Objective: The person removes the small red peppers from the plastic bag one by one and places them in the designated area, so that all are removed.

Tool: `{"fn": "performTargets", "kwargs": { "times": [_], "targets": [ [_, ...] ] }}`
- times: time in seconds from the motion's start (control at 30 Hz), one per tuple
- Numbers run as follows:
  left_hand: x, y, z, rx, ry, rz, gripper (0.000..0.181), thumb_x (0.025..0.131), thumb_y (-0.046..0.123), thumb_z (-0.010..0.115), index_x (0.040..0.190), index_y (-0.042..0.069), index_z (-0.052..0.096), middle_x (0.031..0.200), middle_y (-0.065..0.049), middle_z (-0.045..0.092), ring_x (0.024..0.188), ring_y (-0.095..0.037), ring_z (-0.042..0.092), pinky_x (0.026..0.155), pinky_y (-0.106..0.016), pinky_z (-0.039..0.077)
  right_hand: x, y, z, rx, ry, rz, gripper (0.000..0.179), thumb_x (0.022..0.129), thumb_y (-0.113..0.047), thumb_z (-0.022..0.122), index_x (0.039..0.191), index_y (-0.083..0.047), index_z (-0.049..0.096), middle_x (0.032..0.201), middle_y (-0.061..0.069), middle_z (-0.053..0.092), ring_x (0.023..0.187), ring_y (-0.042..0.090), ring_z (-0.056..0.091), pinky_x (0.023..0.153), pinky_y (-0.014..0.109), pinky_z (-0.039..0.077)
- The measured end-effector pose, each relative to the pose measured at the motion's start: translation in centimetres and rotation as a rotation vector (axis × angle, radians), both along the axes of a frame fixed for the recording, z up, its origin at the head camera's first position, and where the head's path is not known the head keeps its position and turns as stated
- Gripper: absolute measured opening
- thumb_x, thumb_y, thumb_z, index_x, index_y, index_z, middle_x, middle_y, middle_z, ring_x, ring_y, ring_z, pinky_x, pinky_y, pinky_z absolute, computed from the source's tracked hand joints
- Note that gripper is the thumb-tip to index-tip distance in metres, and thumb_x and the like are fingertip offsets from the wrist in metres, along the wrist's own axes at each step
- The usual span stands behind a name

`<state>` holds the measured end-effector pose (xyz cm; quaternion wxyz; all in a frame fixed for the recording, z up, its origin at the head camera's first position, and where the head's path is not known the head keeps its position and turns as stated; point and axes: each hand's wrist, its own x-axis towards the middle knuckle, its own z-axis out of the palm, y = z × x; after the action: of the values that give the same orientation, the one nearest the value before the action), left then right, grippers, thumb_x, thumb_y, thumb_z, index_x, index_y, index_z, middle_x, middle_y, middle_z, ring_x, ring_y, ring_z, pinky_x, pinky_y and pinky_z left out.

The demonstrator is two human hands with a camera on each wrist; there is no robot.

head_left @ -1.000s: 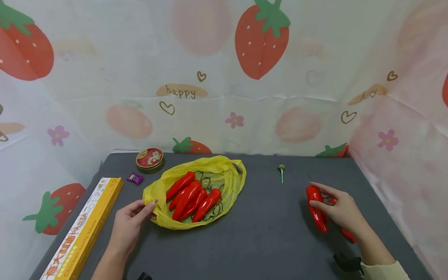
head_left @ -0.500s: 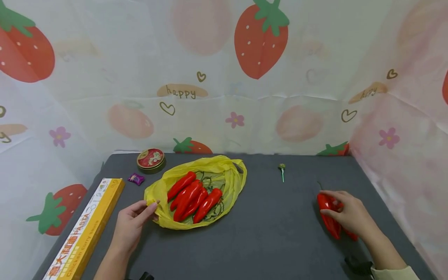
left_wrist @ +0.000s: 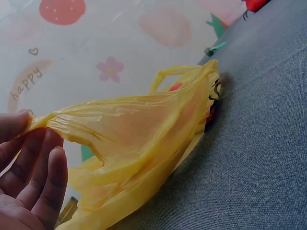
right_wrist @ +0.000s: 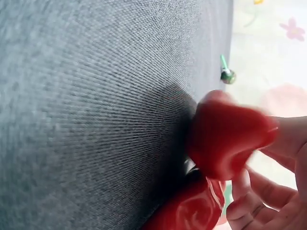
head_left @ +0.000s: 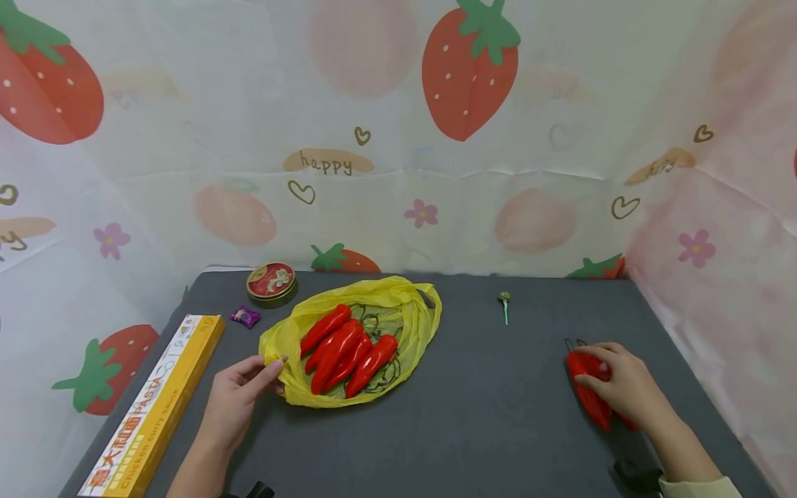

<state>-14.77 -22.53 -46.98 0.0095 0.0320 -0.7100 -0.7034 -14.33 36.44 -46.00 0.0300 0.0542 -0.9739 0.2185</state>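
"Bag (head_left: pixel 416 335), the rounded yellow one of thin plastic, mouth spread wide: is anyone holding it?"

"The bare left hand (head_left: pixel 239 394) is, pinching its left edge between thumb and fingers."

"What's inside?"

"Long, tapered, glossy red peppers (head_left: pixel 342 353) with dark green stems, lying close together."

"And the bare right hand (head_left: pixel 625 380)?"

"Well to the right of the bag, thumb and fingers bent around a long, glossy red pepper (head_left: pixel 593 404). Another tapered, shiny red pepper (right_wrist: pixel 187 211) lies just beside it, partly hidden by the hand."

"Is the gripped one touching the dark grey woven cloth (head_left: pixel 461 429) under the bag?"

"I can't tell; it's blurred in the right wrist view."

"Anything around the bag?"

"Left of it, a long yellow-and-white box (head_left: pixel 152 408) marked PASTA. Behind its left side, a small purple-wrapped sweet (head_left: pixel 245 316) and a round red-lidded tin (head_left: pixel 271 285). To its right, a tiny green-stemmed flower-like piece (head_left: pixel 505 304)."
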Motion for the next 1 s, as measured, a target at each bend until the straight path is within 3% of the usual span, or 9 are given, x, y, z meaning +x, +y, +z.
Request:
{"fn": "performTargets", "kwargs": {
  "times": [0.1, 0.33, 0.6, 0.7, 0.87, 1.0],
  "targets": [
    [0.0, 0.0, 0.0, -0.008, -0.001, -0.007, 0.035, 0.098, 0.017, 0.067, 0.115, -0.014, 0.063, 0.090, 0.003, 0.073, 0.073, -0.015, 0.067, 0.073, -0.028, 0.061, -0.1, 0.2, 0.1, 0.003, -0.021, -0.003, 0.050, 0.085, -0.022, 0.082, 0.128, -0.004, 0.067, 0.123, 0.026, 0.059, 0.080, 0.021, 0.051, 0.065, 0.037, 0.044],
    [0.0, 0.0, 0.0, -0.020, 0.001, -0.010, 0.036, 0.099, 0.017, 0.067, 0.116, -0.014, 0.062, 0.090, 0.003, 0.073, 0.072, -0.015, 0.067, 0.073, -0.027, 0.061, -0.2, 0.2, 0.9, -0.023, -0.001, 0.007, 0.049, 0.086, -0.024, 0.081, 0.129, -0.005, 0.066, 0.129, 0.027, 0.059, 0.096, 0.033, 0.061, 0.077, 0.056, 0.054],
    [-0.1, 0.2, -0.1, 0.000, 0.014, -0.015, 0.035, 0.099, 0.016, 0.067, 0.114, -0.015, 0.062, 0.091, 0.003, 0.073, 0.072, -0.015, 0.067, 0.071, -0.029, 0.061, -0.6, -2.0, 2.4, -0.076, 0.065, 0.041, 0.047, 0.090, -0.030, 0.078, 0.130, -0.010, 0.067, 0.129, 0.018, 0.063, 0.103, 0.032, 0.063, 0.084, 0.056, 0.053],
    [0.0, 0.2, -0.2, 0.005, 0.020, -0.013, 0.035, 0.099, 0.016, 0.067, 0.114, -0.016, 0.062, 0.091, 0.002, 0.073, 0.071, -0.016, 0.067, 0.071, -0.029, 0.061, -0.9, -3.4, 2.7, -0.107, 0.085, 0.060, 0.046, 0.089, -0.028, 0.079, 0.131, -0.012, 0.067, 0.127, 0.014, 0.065, 0.104, 0.030, 0.063, 0.082, 0.050, 0.055],
    [0.0, 0.1, -0.2, 0.013, 0.027, -0.020, 0.035, 0.099, 0.015, 0.066, 0.114, -0.016, 0.061, 0.093, 0.000, 0.074, 0.072, -0.015, 0.067, 0.071, -0.030, 0.061, -1.9, -5.8, 2.9, -0.167, 0.135, 0.081, 0.042, 0.088, -0.022, 0.080, 0.128, -0.015, 0.069, 0.120, 0.008, 0.068, 0.093, 0.024, 0.065, 0.067, 0.029, 0.053],
    [-0.1, 0.1, -0.2, 0.019, 0.030, -0.029, 0.034, 0.099, 0.014, 0.066, 0.114, -0.016, 0.061, 0.094, -0.001, 0.074, 0.073, -0.015, 0.068, 0.071, -0.030, 0.061, -2.5, -7.7, 3.1, -0.233, 0.157, 0.117, 0.042, 0.087, -0.019, 0.081, 0.128, -0.013, 0.069, 0.120, 0.010, 0.069, 0.092, 0.026, 0.067, 0.064, 0.026, 0.053]
  ]
}}
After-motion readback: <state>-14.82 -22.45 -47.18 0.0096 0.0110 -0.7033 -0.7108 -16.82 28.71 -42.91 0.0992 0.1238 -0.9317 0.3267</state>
